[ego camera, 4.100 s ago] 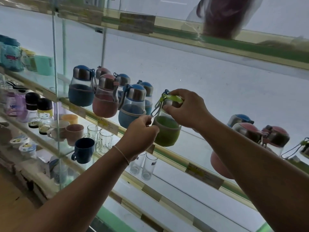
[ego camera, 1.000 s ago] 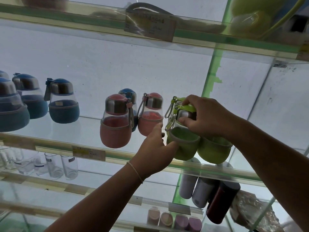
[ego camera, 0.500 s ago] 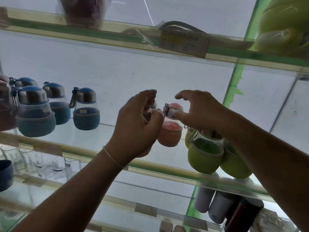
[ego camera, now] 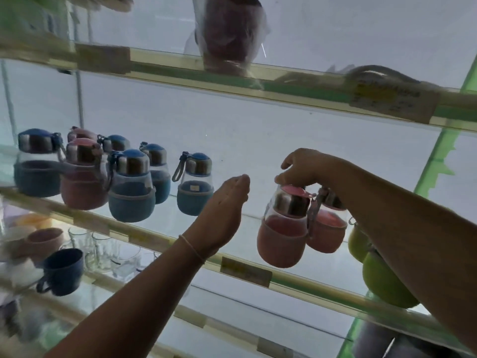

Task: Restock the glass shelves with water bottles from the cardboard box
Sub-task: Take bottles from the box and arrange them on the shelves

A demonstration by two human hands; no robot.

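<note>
At center right of the frame, the right hand grasps the lid of a pink bottle standing on the glass shelf. The left hand hovers mid-frame, fingers relaxed, holding nothing.

On the lower shelf at left stand a dark blue mug, a brownish-pink cup and several clear drinking glasses. Above, a dark red item wrapped in clear plastic sits on the top level, beside a paper price label at right
</note>
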